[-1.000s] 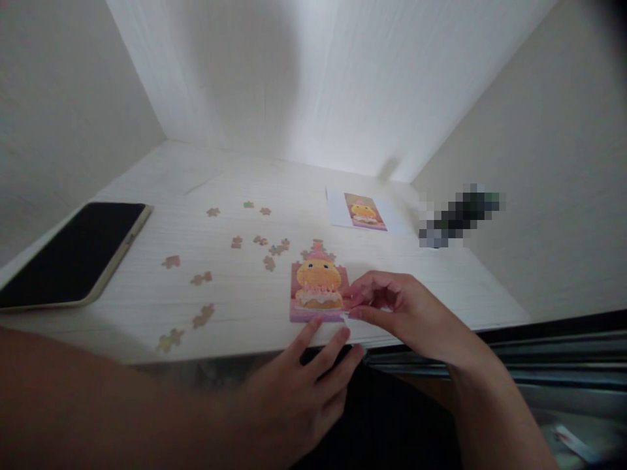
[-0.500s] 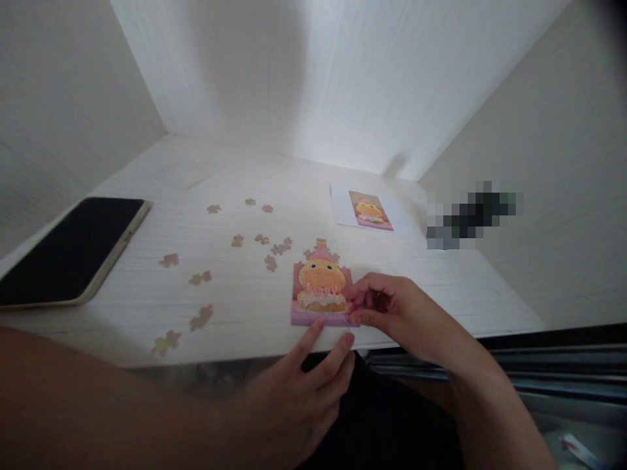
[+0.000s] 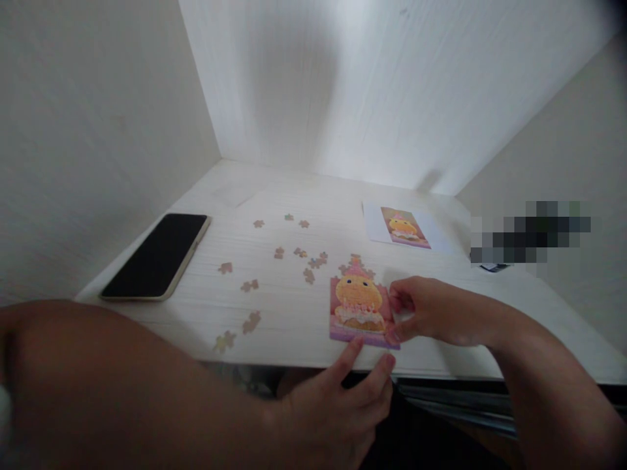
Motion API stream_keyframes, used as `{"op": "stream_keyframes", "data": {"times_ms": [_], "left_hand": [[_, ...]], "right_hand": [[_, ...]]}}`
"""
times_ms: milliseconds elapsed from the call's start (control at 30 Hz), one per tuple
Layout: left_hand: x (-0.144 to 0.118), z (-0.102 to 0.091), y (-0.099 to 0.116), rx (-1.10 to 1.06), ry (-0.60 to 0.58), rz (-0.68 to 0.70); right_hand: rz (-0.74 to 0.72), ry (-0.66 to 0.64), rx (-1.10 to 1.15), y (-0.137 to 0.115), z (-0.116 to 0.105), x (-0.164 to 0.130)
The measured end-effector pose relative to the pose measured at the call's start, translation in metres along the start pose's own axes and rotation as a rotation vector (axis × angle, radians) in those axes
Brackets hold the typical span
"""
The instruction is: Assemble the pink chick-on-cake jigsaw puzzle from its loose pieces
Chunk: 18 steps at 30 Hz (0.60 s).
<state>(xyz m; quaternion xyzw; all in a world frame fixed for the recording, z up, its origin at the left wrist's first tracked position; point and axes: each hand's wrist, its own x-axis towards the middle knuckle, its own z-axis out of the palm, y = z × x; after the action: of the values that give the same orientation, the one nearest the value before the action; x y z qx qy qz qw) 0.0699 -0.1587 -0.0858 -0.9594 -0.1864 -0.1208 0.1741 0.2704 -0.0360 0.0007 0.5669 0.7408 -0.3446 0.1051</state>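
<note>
Right hand (image 3: pixel 431 310) has parted its empty grip wider beside the puzzle (image 3: pixel 360 303); left hand (image 3: pixel 343 406), fingers loosely spread, touches its near edge.

The puzzle (image 3: pixel 358 307) looks like card, the tabletop (image 3: pixel 291 326) grained wood.

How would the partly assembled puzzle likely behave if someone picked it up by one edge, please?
The puzzle might sag or break apart, since its jagged top edge suggests merely interlocked construction. Lying flat on the table and looking thin, it would probably slide rather than tip if pushed.
</note>
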Motion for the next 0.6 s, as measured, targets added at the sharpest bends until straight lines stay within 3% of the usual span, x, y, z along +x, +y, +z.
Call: {"op": "stream_keyframes", "data": {"times_ms": [200, 400, 600], "left_hand": [[-0.002, 0.005, 0.002, 0.013, 0.028, -0.008], [-0.002, -0.003, -0.002, 0.032, -0.019, 0.019], [-0.002, 0.000, 0.001, -0.038, -0.032, -0.005]], "right_hand": [[0.088, 0.078, -0.114, 0.005, 0.005, -0.001], [0.139, 0.124, -0.147, 0.010, 0.012, -0.008], [-0.100, -0.027, 0.144, 0.008, -0.001, -0.010]]}}
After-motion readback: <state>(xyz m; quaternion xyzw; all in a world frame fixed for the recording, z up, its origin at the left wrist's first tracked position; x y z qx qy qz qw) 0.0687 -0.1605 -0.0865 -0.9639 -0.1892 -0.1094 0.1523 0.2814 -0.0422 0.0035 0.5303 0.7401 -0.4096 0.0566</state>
